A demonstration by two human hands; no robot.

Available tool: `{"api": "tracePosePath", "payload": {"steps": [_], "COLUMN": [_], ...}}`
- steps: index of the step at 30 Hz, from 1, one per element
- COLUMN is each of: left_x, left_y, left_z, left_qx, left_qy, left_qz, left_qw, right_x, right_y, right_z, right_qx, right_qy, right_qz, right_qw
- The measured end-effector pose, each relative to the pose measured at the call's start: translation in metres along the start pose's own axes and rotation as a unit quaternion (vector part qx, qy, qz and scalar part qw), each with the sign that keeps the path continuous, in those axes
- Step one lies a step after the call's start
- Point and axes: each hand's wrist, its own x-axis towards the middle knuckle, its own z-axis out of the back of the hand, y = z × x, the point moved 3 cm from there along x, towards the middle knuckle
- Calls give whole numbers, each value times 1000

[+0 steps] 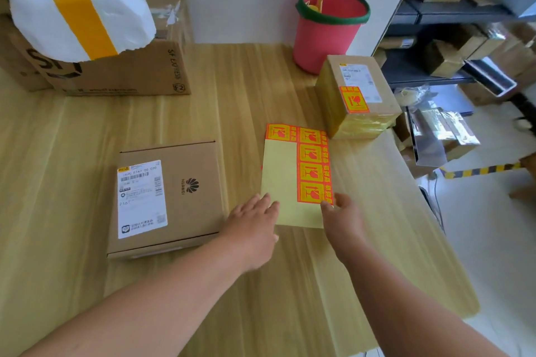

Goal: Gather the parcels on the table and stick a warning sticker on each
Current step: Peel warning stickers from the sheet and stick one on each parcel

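Note:
A yellow sticker sheet (285, 180) lies flat at mid-table with several orange warning stickers (312, 171) along its top and right side. My left hand (252, 226) rests open, fingertips on the sheet's lower left part. My right hand (342, 217) touches the sheet's lower right corner, fingertips at the bottom sticker; a pinch cannot be confirmed. A flat brown parcel (188, 197) with a white shipping label lies left of the sheet, no warning sticker on it. A small taped parcel (358, 95) at the right edge carries an orange warning sticker.
A large SF Express carton (121, 72) with a white-and-yellow mail bag (78, 3) on top stands at the back left. A pink bin (327, 29) stands at the back by the wall. The table's right edge (435, 240) drops to the floor; shelves of boxes lie beyond.

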Motion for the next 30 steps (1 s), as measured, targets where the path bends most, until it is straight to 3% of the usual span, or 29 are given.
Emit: {"api": "tracePosePath", "payload": {"steps": [6, 15, 17, 19, 21, 22, 23, 25, 27, 28, 30], "left_x": [17, 16, 16, 11, 2, -1, -3, -1, 3, 5, 8], "left_y": [-11, -13, -14, -18, -23, -25, -28, -33, -36, -35, -28], "left_z": [-16, -16, -15, -10, -5, -3, -4, -10, -6, -2, 6], "left_qx": [25, 18, -51, -154, -263, -345, -452, -668, -792, -829, -861], "left_qy": [63, 45, 8, -102, -220, -235, -217, -135, -69, -63, -87], "left_qz": [16, 30, 56, 113, 204, 261, 320, 391, 373, 345, 307], "left_qw": [998, 998, 997, 976, 917, 870, 804, 618, 478, 435, 397], "right_x": [19, 22, 18, 14, 13, 10, 7, 2, -4, -7, -12], "right_y": [-4, -2, 0, 1, 0, 1, 2, 6, 12, 14, 16], "right_z": [-3, -2, 0, 0, -3, -6, -9, -16, -20, -20, -18], "right_qx": [-2, 184, 224, 260, 297, 324, 348, 375, 379, 373, 352], "right_qy": [-7, 91, 122, 136, 146, 157, 171, 191, 213, 221, 231], "right_qz": [16, -94, -108, -120, -146, -165, -183, -201, -199, -195, -181], "right_qw": [1000, 974, 961, 948, 932, 918, 903, 884, 878, 880, 889]}}
